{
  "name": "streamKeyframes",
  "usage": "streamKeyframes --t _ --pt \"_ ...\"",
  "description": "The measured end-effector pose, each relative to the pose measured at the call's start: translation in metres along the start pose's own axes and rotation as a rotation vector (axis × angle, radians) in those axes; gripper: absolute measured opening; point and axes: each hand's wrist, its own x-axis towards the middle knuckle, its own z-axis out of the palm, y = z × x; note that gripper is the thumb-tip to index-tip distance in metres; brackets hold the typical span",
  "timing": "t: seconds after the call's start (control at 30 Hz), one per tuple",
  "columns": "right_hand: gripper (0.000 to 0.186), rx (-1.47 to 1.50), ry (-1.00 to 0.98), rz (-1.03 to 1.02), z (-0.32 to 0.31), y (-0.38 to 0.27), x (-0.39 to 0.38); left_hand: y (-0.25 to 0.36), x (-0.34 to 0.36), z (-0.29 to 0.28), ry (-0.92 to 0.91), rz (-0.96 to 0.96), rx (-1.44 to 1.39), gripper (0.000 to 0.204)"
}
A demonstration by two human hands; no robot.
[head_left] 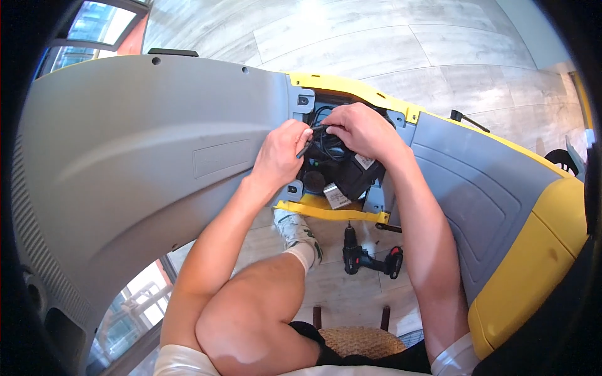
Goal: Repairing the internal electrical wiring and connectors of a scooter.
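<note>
My left hand is closed on a short black piece of cable or sleeve at the left of an open compartment. My right hand pinches the black cable near its upper part, just right of my left fingers. Coiled black cables lie in the compartment under my fingers, with a black box bearing a white label and a pale metal block below. The compartment sits between grey, bolted brackets and yellow trim.
Large grey panels flank the compartment, with yellow panelling at right. Below, a cordless drill lies on the plank floor, near my shoe and a woven stool. A glass window or door shows at lower left.
</note>
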Motion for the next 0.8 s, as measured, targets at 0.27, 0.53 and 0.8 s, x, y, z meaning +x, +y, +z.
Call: streamKeyframes --t 0.27,0.53,0.8 --pt "0.019 -0.002 0.004 0.033 -0.0029 -0.0027 0.0021 0.0070 0.0031 -0.0021 0.006 -0.102 -0.070 0.012" --pt "0.023 -0.017 0.011 0.043 -0.0020 -0.0058 0.0001 0.0025 0.0003 -0.0010 0.212 0.057 0.008 0.016" --pt "0.021 -0.062 -0.022 0.063 -0.0048 -0.0091 0.0004 0.0039 -0.0016 -0.0010 0.208 0.056 -0.014 0.019"
